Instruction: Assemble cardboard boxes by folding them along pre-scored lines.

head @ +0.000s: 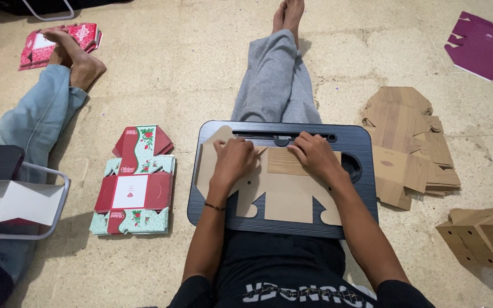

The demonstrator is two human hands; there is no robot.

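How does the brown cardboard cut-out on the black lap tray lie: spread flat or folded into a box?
Mostly spread flat: the cardboard cut-out lies on the lap tray, tabs splayed, both hands pressing its upper edge.

Matt cardboard blank, black wood-grain lap tray

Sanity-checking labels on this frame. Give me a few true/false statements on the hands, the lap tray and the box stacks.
1. Both hands, left hand and right hand, press on a flat brown box blank. True.
2. The blank lies on a white tray. False: the lap tray is black.
3. A stack of brown blanks lies to the person's right. True.
4. The red and green flat boxes sit on the tray. False: they lie on the floor to the left.
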